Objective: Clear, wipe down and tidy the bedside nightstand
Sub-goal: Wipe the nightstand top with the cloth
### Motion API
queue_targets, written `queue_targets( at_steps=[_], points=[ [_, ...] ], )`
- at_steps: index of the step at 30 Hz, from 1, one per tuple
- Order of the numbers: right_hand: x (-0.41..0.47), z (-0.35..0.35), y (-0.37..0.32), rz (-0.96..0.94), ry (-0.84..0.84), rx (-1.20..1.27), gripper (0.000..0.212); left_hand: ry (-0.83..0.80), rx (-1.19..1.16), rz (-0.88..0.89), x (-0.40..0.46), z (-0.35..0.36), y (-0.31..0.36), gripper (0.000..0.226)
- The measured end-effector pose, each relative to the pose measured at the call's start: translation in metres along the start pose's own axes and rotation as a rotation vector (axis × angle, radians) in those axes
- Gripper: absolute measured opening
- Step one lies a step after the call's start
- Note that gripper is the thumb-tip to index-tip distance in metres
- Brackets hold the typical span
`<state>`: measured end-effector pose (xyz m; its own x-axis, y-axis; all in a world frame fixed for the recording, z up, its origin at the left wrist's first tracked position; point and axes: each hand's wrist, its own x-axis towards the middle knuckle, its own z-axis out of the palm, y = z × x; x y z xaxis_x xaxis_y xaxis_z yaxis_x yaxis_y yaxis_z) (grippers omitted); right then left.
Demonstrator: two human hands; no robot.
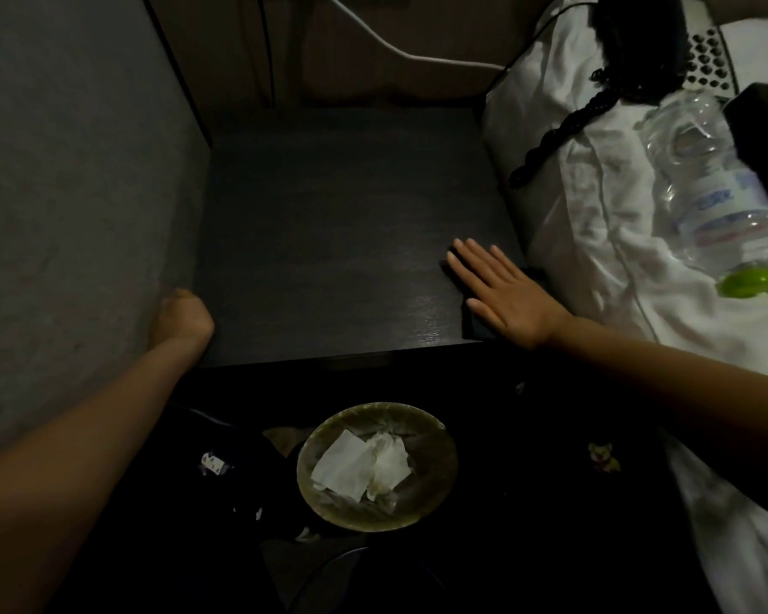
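Dim bedroom: the dark worktop point(329, 223) looks cleared. Right hand point(502, 294) lies flat, grip open; left hand point(182, 316), opposite, grip unclear. Tidying remains.

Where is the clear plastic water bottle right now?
In the head view, the clear plastic water bottle with a green cap lies on the white bedding, right of the dark nightstand.

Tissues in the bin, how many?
2 visible: a flatter tissue on the left side of the wastebasket, and a crumpled tissue touching it on the right. More may lie hidden under them; it is too dark to tell.
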<state>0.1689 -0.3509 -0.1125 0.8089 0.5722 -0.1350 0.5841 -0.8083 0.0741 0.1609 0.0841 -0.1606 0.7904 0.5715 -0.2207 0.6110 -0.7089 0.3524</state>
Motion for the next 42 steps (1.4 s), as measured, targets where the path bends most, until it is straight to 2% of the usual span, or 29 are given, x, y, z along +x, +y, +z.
queue_targets(
  at_steps=[4, 7, 11, 13, 16, 20, 23, 33, 37, 42],
  points=[
    [-0.006, 0.003, -0.008, 0.108, 0.035, -0.083, 0.067, -0.01, 0.027, 0.015, -0.002, -0.002, 0.001, 0.038],
    [-0.009, 0.011, -0.03, 0.404, 0.068, 0.016, 0.069, -0.015, 0.052, 0.027, -0.003, -0.002, 0.0, 0.036],
    [0.003, 0.019, -0.059, 0.807, 0.001, 0.267, 0.074, -0.017, 0.061, 0.042, -0.003, -0.003, 0.0, 0.034],
    [0.007, 0.021, -0.063, 0.894, 0.007, 0.297, 0.075, -0.011, 0.064, 0.057, -0.002, -0.002, 0.0, 0.034],
    [0.008, 0.022, -0.062, 0.919, 0.055, 0.305, 0.075, -0.011, 0.069, 0.034, -0.002, -0.002, 0.001, 0.036],
    [0.008, 0.02, -0.051, 0.873, 0.06, 0.307, 0.075, -0.019, 0.034, 0.025, -0.001, -0.001, 0.001, 0.037],
    [0.007, 0.019, -0.035, 0.771, 0.042, 0.286, 0.073, -0.023, 0.004, 0.001, 0.0, -0.001, -0.001, 0.039],
    [0.013, 0.009, 0.012, 0.173, -0.025, 0.079, 0.076, -0.027, -0.02, -0.037, 0.001, 0.0, 0.0, 0.039],
    [0.029, 0.001, 0.007, 0.01, -0.044, 0.024, 0.073, -0.025, -0.053, -0.067, -0.001, 0.0, 0.003, 0.041],
    [0.067, -0.006, -0.032, -0.141, -0.01, 0.021, 0.068, -0.024, -0.077, -0.076, -0.005, -0.003, 0.004, 0.04]
  ],
)
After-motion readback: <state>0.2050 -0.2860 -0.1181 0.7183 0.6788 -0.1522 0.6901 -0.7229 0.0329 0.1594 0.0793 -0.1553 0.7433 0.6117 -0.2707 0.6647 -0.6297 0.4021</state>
